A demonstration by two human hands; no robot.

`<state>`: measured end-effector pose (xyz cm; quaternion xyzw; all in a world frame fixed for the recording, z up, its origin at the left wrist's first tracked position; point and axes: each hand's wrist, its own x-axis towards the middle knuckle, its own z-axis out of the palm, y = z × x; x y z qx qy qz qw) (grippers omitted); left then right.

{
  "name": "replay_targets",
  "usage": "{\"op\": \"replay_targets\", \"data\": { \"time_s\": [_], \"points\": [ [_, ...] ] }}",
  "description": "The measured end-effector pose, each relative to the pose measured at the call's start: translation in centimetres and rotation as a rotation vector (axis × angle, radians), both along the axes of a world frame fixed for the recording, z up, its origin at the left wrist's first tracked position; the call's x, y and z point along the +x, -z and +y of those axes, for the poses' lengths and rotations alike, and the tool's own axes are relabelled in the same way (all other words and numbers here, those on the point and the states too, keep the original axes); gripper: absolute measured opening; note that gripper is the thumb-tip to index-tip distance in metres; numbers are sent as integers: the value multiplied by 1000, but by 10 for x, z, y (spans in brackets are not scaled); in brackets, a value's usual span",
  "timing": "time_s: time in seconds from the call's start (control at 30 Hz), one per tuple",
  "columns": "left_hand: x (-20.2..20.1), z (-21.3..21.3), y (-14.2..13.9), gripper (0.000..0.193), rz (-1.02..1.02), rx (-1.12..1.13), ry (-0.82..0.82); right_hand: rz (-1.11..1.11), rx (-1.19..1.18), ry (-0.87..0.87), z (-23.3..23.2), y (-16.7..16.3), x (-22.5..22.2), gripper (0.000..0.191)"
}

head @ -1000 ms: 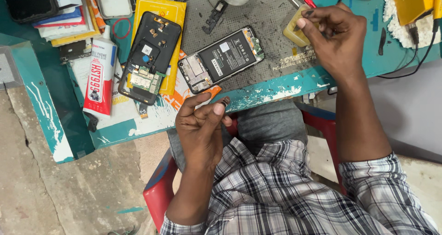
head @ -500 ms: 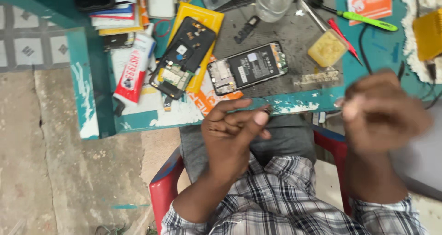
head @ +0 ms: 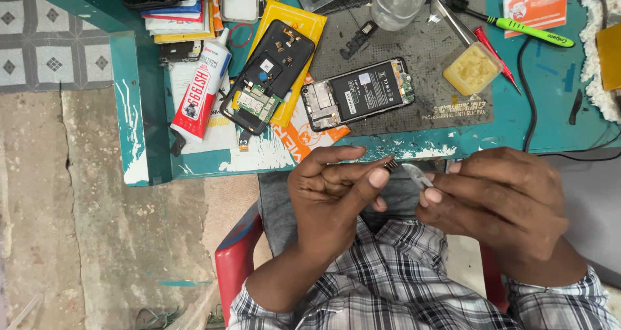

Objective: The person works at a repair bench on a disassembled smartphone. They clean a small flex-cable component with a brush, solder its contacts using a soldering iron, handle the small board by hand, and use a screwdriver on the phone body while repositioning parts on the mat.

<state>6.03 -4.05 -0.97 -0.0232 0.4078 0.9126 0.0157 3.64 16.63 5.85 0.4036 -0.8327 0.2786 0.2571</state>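
While pinched, tiny part (head: 391,164) (indistinct), tweezers (head: 417,175) half-hidden.

Two opened phones (head: 359,93), two screwdrivers (head: 517,25), one glue tube (head: 200,91).

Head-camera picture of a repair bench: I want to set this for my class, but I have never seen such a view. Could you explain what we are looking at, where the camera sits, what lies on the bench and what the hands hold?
The camera sits on a person's head and looks down, so you see their own two bare hands above their lap and checked shirt. The left hand pinches a tiny dark part at its fingertips. The right hand holds thin metal tweezers, whose tip is close to that part. Beyond the hands is a worn teal-painted workbench. On its grey work mat lies an opened phone with its black battery showing. Left of it are a black phone back shell and a white-and-red glue tube. A small square tub of yellow paste and a green-handled screwdriver lie to the right.
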Motion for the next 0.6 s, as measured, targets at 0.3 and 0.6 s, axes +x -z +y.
{"op": "replay_targets", "data": {
  "time_s": [0.3,0.6],
  "points": [
    [1,-1,0,32,10,-29,16,4,-10,0,1,5,-1,24],
    [1,-2,-2,32,14,-45,35,15,-18,-28,-3,1,-5,22]
  ]
}}
